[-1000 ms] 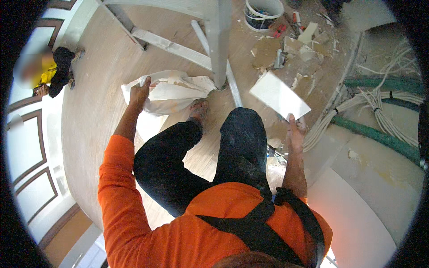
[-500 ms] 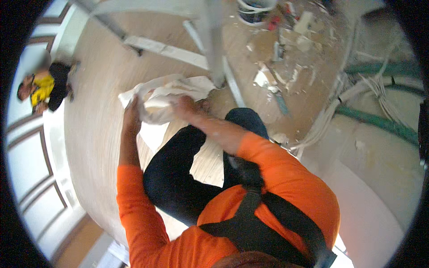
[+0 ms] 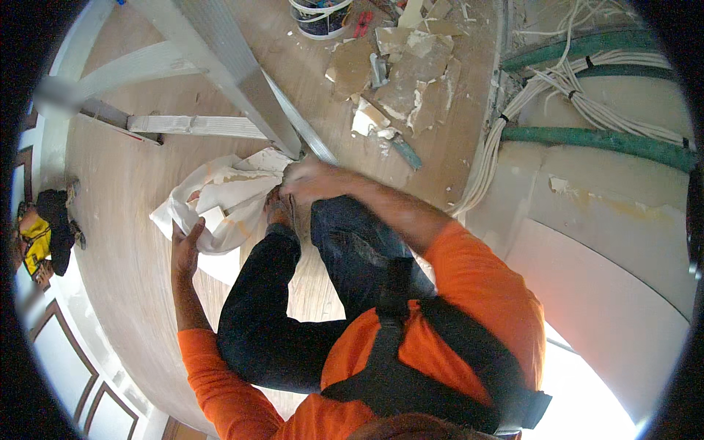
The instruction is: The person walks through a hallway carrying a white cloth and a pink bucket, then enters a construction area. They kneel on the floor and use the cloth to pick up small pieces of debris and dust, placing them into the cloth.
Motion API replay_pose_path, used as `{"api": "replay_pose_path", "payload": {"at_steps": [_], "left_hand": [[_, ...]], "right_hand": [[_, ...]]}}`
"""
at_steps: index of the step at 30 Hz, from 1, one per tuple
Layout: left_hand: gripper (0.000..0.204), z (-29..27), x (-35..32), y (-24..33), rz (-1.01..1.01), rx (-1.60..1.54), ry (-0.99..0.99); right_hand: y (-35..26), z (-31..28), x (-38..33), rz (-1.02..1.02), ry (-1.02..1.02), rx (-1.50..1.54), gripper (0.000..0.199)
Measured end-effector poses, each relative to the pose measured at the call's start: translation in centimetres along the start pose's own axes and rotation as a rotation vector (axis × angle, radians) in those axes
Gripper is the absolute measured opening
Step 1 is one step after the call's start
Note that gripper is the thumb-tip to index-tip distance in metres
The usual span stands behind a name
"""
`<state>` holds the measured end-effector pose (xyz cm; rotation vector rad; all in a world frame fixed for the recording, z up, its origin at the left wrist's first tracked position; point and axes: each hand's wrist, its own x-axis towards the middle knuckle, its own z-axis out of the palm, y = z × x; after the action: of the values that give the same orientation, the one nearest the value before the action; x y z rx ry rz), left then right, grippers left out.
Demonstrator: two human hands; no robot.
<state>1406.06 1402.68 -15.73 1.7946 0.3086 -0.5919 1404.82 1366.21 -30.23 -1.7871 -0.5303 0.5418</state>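
A white sack (image 3: 246,229) lies on the wooden floor in front of my knees, its mouth spread apart and some pale broken pieces inside. My left hand (image 3: 187,242) grips the near left edge of the sack, thumb on top. My right hand (image 3: 309,182) is at the sack's right side, by the foot of a grey metal upright (image 3: 282,136) and just above my bare foot (image 3: 280,209). Motion smears its fingers, so whether it holds anything cannot be made out.
Broken plaster pieces (image 3: 422,62) and a scraper-like tool with a green end (image 3: 405,152) litter the floor. Behind stands a bucket (image 3: 320,18). White cables (image 3: 477,172) and green conduits (image 3: 601,137) run along the right. Another person (image 3: 40,235) sits far left.
My right hand has moved from over the sack's mouth to its right side, near the upright's foot. My left hand keeps its hold on the sack's edge. The whole view has shifted.
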Motion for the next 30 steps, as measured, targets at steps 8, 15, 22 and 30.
{"api": "replay_pose_path", "payload": {"at_steps": [8, 15, 22, 30], "left_hand": [[0.056, 1.4, 2.6, 0.8, 0.018, 0.059, -0.009], [0.056, 1.7, 4.3, 1.3, -0.027, 0.081, 0.009], [0.058, 2.4, 3.9, 1.9, -0.054, 0.129, 0.018], [0.056, 1.2, 4.3, -0.3, -0.047, 0.109, -0.020]], "right_hand": [[9.6, -5.9, -18.8, 1.004, 0.790, -0.738, 0.053], [14.8, -5.2, -20.0, 1.043, 0.703, -0.411, 0.054], [16.2, -4.6, -21.2, 0.768, 0.794, 0.015, 0.059], [19.5, -15.9, -17.0, 0.763, 1.444, 0.515, 0.050]]}}
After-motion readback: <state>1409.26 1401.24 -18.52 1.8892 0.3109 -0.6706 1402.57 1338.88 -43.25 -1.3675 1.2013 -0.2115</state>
